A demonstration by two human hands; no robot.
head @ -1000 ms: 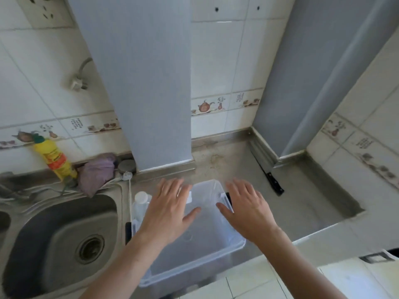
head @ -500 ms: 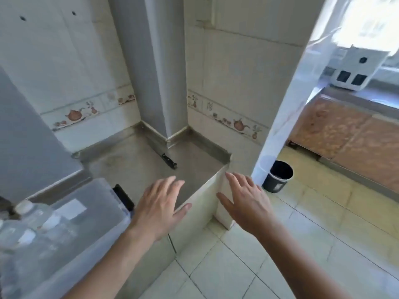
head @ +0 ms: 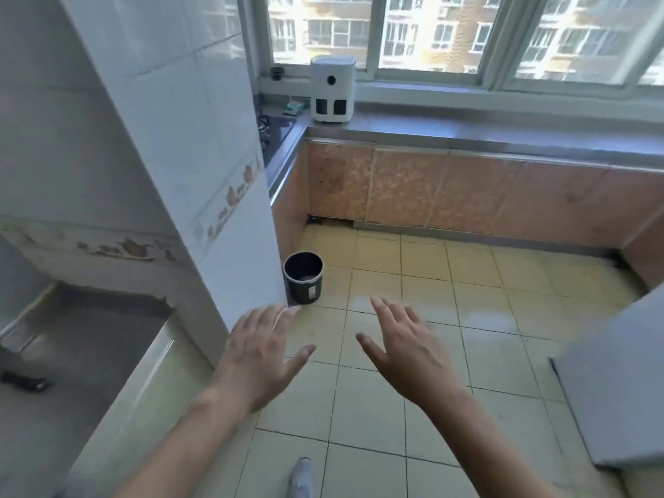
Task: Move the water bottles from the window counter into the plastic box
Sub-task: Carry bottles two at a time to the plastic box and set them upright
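The left hand [head: 260, 357] and the right hand [head: 409, 348] hung palm-down over the floor [head: 485, 318], side by side and not touching, each grip spread with fingers apart and holding nothing. Both forearms were bare and reached up from the bottom edge of the view. The left hand was blurred at the fingertips.

The floor was laid with pale yellow square tiles with dark grout lines, glossy where window light fell on it. A small round black bin [head: 303, 277] stood on it, just beside the foot of a white glazed-tile pillar [head: 187, 138] that bore a band of painted brown motifs. To the left lay a dull steel tabletop [head: 82, 339] with a raised rim, and a dark knife handle [head: 23, 382] rested on it near the frame edge.

Across the room the window tabletop [head: 503, 133] ran long and grey under a row of sliding panes, above cabinet doors [head: 406, 188] of mottled orange-brown. A white, boxy appliance [head: 332, 88] with rounded corners stood on it at the left end. No water bottles showed on that tabletop, and the plastic box was out of view. A flat white panel [head: 618, 393] jutted in at the right. A grey shoe tip [head: 301, 476] showed at the bottom.
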